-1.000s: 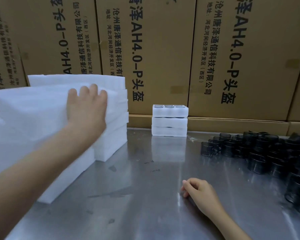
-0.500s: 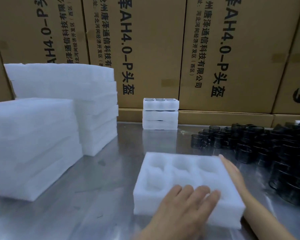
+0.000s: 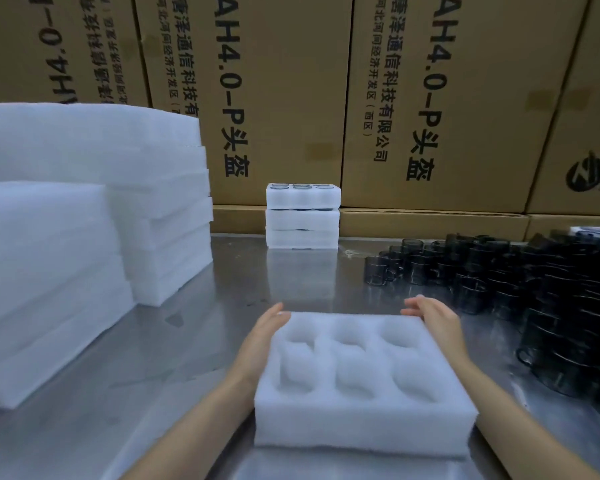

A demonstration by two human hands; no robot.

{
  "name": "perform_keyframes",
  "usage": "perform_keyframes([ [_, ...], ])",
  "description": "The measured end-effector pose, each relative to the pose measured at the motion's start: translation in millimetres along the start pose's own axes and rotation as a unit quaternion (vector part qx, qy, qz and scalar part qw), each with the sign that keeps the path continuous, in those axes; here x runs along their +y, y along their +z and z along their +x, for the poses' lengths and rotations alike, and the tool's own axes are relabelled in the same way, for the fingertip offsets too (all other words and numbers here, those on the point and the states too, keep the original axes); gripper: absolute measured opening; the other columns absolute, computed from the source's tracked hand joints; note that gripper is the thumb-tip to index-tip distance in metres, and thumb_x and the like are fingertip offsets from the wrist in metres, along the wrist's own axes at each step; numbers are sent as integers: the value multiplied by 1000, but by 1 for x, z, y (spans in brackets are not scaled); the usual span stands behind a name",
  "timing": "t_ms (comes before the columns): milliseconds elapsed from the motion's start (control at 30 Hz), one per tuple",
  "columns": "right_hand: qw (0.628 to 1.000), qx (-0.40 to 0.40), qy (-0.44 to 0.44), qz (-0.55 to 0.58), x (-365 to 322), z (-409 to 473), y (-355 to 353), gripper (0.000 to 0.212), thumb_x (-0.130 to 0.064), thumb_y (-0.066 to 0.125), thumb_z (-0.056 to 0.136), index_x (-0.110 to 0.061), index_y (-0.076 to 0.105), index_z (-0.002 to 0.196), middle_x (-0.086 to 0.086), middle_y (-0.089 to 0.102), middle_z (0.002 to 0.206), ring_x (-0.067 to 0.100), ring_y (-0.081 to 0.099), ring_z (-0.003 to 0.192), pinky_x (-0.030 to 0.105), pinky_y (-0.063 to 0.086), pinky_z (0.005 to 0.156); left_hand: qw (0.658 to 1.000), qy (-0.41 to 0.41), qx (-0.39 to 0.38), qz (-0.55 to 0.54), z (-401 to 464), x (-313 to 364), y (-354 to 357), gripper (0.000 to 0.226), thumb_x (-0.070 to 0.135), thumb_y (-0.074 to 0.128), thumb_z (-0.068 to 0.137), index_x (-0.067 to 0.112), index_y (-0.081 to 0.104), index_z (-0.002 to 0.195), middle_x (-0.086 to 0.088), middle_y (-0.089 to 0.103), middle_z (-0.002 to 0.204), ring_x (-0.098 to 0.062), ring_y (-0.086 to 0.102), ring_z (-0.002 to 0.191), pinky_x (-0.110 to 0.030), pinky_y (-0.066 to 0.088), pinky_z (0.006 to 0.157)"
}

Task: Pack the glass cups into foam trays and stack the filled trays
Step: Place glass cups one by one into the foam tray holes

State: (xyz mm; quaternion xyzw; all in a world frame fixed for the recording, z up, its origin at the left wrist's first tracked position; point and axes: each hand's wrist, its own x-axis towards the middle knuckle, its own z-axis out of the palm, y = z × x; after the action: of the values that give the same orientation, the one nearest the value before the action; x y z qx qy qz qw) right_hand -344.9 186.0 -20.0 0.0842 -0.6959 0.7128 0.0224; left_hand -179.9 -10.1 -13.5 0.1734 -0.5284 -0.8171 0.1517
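An empty six-pocket foam tray [image 3: 361, 382] is set near the front edge of the steel bench [image 3: 194, 344]. It is flanked by both hands: the left hand [image 3: 262, 336] is laid against its left side and the right hand [image 3: 437, 323] against its right far corner, fingers straight and together, nothing gripped. Three filled trays [image 3: 302, 216] are stacked at the back edge. Dark glass cups [image 3: 520, 282] are crowded along the right edge. Blank foam stacks [image 3: 84, 220] are piled at the left edge, and cartons [image 3: 291, 91] are walled behind.

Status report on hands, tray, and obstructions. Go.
Left hand and right hand flat against empty foam tray sides. All six pockets empty. Glass cups waiting right. Nothing blocking.
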Motion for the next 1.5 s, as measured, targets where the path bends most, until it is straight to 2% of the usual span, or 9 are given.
perform_keyframes([
  [100,999,16,-10,-28,2,16,2,16,-14,50,93,-12,64,84,4,66,77,18,57,69,30,43,61,995,45,37,77,14,-1,3,41,15,54,92,24,50,131,-1,58,124,-18,60,106,-29,49,77],
  [233,994,7,-16,-111,12,45,3,9,-18,54,91,-18,62,90,-2,67,77,24,61,85,36,47,80,989,82,66,100,22,5,9,35,-2,50,88,21,59,112,4,63,103,-5,65,78,-16,49,57],
  [467,980,-55,-20,-189,25,92,6,36,-24,54,94,-19,51,130,-1,70,83,21,64,85,47,50,89,989,103,59,83,33,-1,5,35,-5,49,86,19,65,105,5,69,93,-9,68,74,-21,51,60],
  [600,976,-92,-14,-196,24,107,11,46,-21,55,94,-17,44,139,0,68,80,14,57,66,31,50,69,989,107,50,89,36,-4,5,34,-6,49,85,20,66,102,3,68,96,-10,68,73,-21,51,62],
  [767,974,-122,14,-192,20,116,14,45,-21,57,94,-15,46,137,1,67,81,13,53,62,23,44,56,989,104,43,97,36,-5,6,33,-4,50,85,21,66,100,7,69,88,-10,68,73,-22,52,61],
  [1033,962,-170,51,-207,12,114,13,51,-24,57,94,-13,40,141,3,66,97,11,57,78,22,46,63,986,103,57,121,34,-6,9,33,2,54,82,27,68,98,-3,66,107,-24,62,99,-41,48,90],
  [1133,956,-173,53,-229,8,111,20,53,-20,61,92,-11,42,140,4,64,91,8,58,72,18,44,52,986,103,53,120,32,-5,9,31,8,57,77,27,68,98,-3,66,107,-24,63,99,-41,48,90],
  [1267,960,-156,52,-227,11,112,23,45,-17,63,91,-7,49,133,3,62,84,17,61,78,24,47,58,986,104,53,122,32,-6,9,30,8,58,77,27,67,98,-4,67,104,-24,64,94,-38,49,84],
  [1500,955,-175,51,-233,8,111,25,43,-21,64,90,-15,51,131,3,65,88,10,56,67,19,42,51,985,108,57,119,33,-7,10,33,-1,50,84,24,66,99,-5,66,102,-24,63,91,-37,49,81],
])
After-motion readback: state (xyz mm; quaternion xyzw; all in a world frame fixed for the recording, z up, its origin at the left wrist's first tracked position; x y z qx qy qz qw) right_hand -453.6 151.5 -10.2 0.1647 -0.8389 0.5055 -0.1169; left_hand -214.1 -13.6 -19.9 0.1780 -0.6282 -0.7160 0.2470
